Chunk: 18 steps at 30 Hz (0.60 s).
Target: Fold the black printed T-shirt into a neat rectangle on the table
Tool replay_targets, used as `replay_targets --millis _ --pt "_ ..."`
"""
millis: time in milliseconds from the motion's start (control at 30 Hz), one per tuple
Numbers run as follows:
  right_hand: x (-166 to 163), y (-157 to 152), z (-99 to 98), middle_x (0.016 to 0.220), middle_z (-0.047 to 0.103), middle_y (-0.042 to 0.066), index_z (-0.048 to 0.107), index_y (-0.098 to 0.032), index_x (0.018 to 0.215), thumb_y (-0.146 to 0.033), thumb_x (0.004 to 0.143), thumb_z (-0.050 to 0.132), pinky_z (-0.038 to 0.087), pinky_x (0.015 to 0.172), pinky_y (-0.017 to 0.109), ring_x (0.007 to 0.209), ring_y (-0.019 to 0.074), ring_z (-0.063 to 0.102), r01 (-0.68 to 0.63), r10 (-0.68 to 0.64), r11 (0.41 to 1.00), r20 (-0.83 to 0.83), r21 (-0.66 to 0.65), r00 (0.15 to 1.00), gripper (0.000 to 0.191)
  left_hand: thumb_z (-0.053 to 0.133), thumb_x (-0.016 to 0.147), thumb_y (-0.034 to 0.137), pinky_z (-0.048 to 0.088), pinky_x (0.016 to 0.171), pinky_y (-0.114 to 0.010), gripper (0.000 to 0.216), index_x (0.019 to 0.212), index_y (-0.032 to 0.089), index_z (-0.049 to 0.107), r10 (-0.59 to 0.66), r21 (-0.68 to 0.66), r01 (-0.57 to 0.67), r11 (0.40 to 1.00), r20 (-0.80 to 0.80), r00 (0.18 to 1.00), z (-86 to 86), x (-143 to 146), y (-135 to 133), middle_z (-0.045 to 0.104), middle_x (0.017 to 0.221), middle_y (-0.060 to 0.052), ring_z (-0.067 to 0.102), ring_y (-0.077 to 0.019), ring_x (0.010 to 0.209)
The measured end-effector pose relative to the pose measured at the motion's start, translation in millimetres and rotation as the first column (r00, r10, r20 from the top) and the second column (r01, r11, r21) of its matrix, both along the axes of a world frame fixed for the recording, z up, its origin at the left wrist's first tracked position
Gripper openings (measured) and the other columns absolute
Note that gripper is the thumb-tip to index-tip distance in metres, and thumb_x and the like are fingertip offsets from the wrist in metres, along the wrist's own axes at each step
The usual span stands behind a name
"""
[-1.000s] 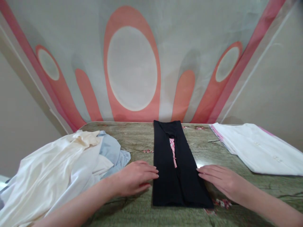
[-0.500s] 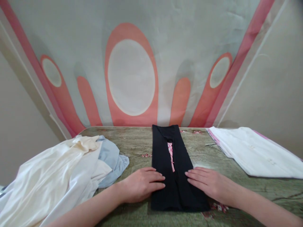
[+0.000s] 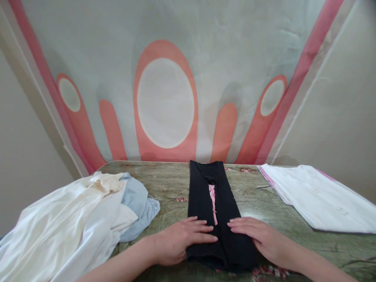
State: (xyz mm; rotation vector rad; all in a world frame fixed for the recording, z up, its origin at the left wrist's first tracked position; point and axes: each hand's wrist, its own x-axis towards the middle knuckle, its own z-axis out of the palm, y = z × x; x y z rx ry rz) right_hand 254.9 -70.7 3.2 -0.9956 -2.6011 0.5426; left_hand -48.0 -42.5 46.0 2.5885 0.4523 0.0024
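A black garment (image 3: 200, 207) lies folded into a long narrow strip in the middle of the table. Through a gap along its centre a strip of pink patterned fabric (image 3: 212, 196) shows. On the garment's left side rests my left hand (image 3: 179, 239), fingers stretched flat over the cloth. My right hand (image 3: 264, 237) lies across the right edge, its fingers extended on top and its thumb hidden. Near me, the lower end of the garment looks slightly rumpled.
Loose cream and white cloths (image 3: 73, 215) are heaped on the left, with a light blue cloth (image 3: 138, 207) beside them. Folded white fabric (image 3: 317, 196) with pink edging lies at the right. Behind the wood-patterned table (image 3: 164, 176) stands a wall with a coral design (image 3: 164, 152).
My left hand has slid further right onto the black garment. My right hand has shifted slightly, and the garment's near end has bunched a little. The camera view has tilted slightly upward.
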Motion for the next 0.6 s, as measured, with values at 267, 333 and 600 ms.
replay_targets --millis 267,333,600 --pt "-8.4 -35.6 49.5 0.114 0.062 0.001 0.055 -0.032 0.117 -0.012 0.084 0.036 0.046 0.09 0.029 0.104 0.0149 0.057 0.019 -0.035 0.931 -0.038 -0.363 0.999 0.043 0.044 0.076 0.007 0.031 0.102 -0.031 0.06 0.132 0.026 0.038 -0.052 -0.349 0.103 0.932 0.153 0.987 37.9 -3.0 -27.8 0.044 0.133 -0.002 0.041 -0.0182 0.122" --pt "-10.0 -41.0 61.9 0.111 0.063 0.001 0.057 -0.033 0.114 -0.02 0.088 0.036 0.046 0.088 0.03 0.101 0.0161 0.058 0.005 -0.037 0.878 -0.056 -0.479 0.998 0.036 0.043 0.082 0.013 0.038 0.096 -0.03 0.048 0.129 0.022 0.043 -0.013 -0.443 0.097 0.891 0.187 0.982 48.1 -2.4 -33.7 0.051 0.126 -0.005 0.048 -0.0196 0.114" --pt "2.4 -21.9 38.2 0.081 0.068 0.003 0.068 -0.021 0.085 -0.044 0.076 0.06 0.049 0.075 0.03 0.077 0.0174 0.062 0.056 -0.508 0.614 -0.34 -0.787 0.791 0.026 0.048 0.085 0.042 0.043 0.079 -0.03 0.034 0.088 0.012 0.063 0.472 -0.733 -0.168 0.659 0.229 0.851 49.0 -0.1 -13.5 0.063 0.084 -0.003 0.056 -0.019 0.084"
